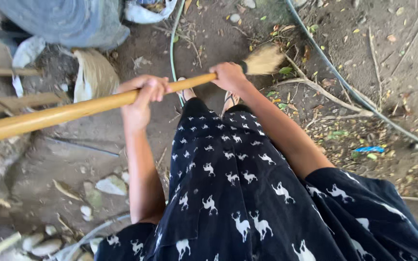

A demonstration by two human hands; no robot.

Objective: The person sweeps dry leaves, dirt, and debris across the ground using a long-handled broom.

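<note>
- The wooden broom handle is gripped by the left hand mid-shaft and by the right hand near the straw head, which is held over the dirt.
- The bristles could be snagged on the green hose or the dark pipe, judging by their closeness.
- A blue wrapper is seen lying among the leaves at right; a white bag is seen at the top.

I count one broom with a long wooden handle, and two hands on it: one left hand and one right hand. I see two thin hoses on the ground, one green and one grey. One small blue wrapper lies there.
</note>
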